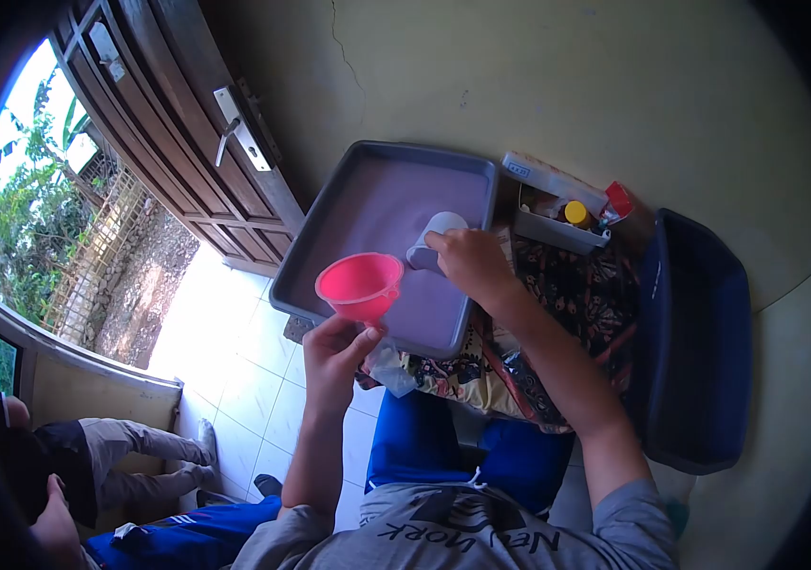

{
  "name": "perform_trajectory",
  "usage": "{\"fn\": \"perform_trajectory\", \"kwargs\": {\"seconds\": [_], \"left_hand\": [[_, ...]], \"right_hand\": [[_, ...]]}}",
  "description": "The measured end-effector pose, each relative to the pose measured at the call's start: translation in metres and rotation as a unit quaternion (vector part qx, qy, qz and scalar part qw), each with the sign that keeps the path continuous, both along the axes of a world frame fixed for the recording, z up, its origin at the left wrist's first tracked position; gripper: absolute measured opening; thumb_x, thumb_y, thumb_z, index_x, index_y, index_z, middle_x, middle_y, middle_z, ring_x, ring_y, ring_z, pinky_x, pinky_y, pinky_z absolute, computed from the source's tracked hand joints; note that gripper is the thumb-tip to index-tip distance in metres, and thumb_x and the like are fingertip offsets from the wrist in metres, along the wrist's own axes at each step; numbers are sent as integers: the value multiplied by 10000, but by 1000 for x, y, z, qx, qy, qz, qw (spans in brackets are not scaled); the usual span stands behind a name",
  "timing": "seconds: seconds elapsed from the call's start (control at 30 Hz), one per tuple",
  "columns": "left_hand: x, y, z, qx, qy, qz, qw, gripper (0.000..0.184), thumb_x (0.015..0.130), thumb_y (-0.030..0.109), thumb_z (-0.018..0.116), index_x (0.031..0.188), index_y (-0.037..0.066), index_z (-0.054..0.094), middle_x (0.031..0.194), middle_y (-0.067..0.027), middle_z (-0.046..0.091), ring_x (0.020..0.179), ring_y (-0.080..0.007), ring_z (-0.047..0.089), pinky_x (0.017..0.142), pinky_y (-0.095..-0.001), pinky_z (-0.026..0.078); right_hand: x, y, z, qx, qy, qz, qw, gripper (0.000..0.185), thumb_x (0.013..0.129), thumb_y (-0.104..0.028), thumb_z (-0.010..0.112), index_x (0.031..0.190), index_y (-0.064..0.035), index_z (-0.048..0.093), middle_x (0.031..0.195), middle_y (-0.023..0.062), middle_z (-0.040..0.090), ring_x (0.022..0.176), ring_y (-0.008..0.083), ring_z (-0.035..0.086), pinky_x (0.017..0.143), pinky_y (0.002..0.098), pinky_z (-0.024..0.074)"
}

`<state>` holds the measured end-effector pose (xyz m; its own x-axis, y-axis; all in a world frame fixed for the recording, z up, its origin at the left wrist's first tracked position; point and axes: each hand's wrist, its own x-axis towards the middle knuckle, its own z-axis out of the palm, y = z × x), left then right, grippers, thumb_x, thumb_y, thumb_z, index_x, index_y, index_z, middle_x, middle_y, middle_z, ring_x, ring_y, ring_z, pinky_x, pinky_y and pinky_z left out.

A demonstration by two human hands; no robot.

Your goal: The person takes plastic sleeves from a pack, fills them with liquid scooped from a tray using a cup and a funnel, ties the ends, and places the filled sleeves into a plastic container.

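Note:
My left hand (334, 356) is closed round the narrow neck of a pink funnel (360, 285), held with its wide mouth up. A clear plastic bag (394, 370) hangs just below that hand; its join to the spout is hidden by my fingers. In my right hand (474, 266) is a whitish plastic cup (442, 224), tilted above a grey tray (289, 275). Pale purple liquid (367, 209) lies in the tray. The cup is to the right of the funnel and apart from it. What the cup contains cannot be made out.
A box of small items with a yellow-capped bottle (576, 214) stands behind the patterned cloth (567, 294). An empty-looking dark tub (700, 342) is at the right. Seated people's legs (140, 451) are at lower left, near an open wooden door (168, 123).

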<state>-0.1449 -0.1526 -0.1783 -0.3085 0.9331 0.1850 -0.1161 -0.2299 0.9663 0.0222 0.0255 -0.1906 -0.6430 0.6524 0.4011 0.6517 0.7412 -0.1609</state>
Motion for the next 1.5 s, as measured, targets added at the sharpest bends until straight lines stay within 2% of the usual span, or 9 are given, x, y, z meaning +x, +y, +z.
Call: {"fn": "perform_trajectory", "kwargs": {"seconds": [0.13, 0.2, 0.4, 0.83, 0.9, 1.03, 1.13, 1.2, 1.5], "left_hand": [[-6, 6, -3, -26, -9, -17, 999, 213, 830, 78, 711, 987, -57, 661, 786, -64, 678, 627, -73, 600, 574, -204, 461], [-4, 8, -2, -80, 1, -21, 997, 236, 812, 118, 724, 976, -40, 663, 862, -91, 687, 795, -137, 645, 762, -272, 492], [-1, 22, -6, -50, 4, -41, 998, 258, 807, 116, 735, 988, -52, 659, 869, -100, 688, 816, -147, 650, 790, -282, 499], [4, 24, -5, -55, 18, -33, 998, 231, 796, 129, 751, 951, -31, 690, 842, -46, 679, 799, -99, 583, 759, -258, 449], [4, 22, -5, -52, 40, -12, 998, 218, 791, 131, 752, 941, -18, 698, 830, -38, 677, 791, -92, 568, 751, -256, 437], [5, 21, -10, -56, 62, -17, 996, 237, 809, 115, 719, 984, -36, 667, 868, -84, 687, 815, -141, 638, 778, -270, 485], [11, 22, -10, -47, 65, -15, 997, 237, 809, 112, 718, 986, -37, 667, 866, -82, 689, 815, -136, 636, 777, -267, 484], [17, 22, -5, -53, 44, -6, 998, 194, 784, 138, 753, 902, -6, 704, 811, -11, 668, 770, -81, 540, 738, -247, 405], [18, 24, -5, -42, 33, -1, 999, 189, 776, 131, 754, 895, -5, 698, 806, -6, 662, 769, -78, 527, 734, -247, 398]], "right_hand": [[-4, 9, -10, 7, -12, 30, 999, 70, 759, -77, 596, 828, -68, 603, 704, 149, 639, 690, 322, 659, 615, 431, 531], [-4, 11, -10, 3, -4, 48, 999, 74, 755, -76, 602, 820, -66, 635, 701, 153, 642, 701, 332, 660, 643, 433, 533], [-3, 14, -4, -78, -44, 37, 995, 105, 750, -65, 604, 803, -71, 695, 751, 167, 663, 731, 343, 660, 682, 423, 533], [-11, 14, -7, -18, -73, 61, 995, 127, 775, -81, 563, 703, -45, 662, 701, 157, 653, 694, 326, 671, 645, 411, 539], [-8, 15, 1, -7, -8, 43, 999, 88, 764, -70, 567, 700, -35, 616, 678, 162, 643, 684, 338, 663, 627, 424, 531], [-3, 20, 16, -1, 4, 49, 999, 59, 720, -64, 608, 732, -32, 559, 691, 175, 631, 683, 360, 644, 618, 446, 515], [1, 20, 25, 36, 30, 58, 997, 79, 726, -75, 609, 759, -43, 544, 703, 150, 621, 678, 347, 638, 604, 442, 509], [3, 21, 26, 76, 50, 67, 994, 119, 724, -95, 630, 786, -55, 537, 733, 115, 611, 717, 312, 641, 599, 421, 512], [4, 25, 6, 143, 42, 72, 986, 132, 712, -97, 660, 806, -78, 569, 751, 61, 611, 753, 241, 640, 600, 358, 532]]}}
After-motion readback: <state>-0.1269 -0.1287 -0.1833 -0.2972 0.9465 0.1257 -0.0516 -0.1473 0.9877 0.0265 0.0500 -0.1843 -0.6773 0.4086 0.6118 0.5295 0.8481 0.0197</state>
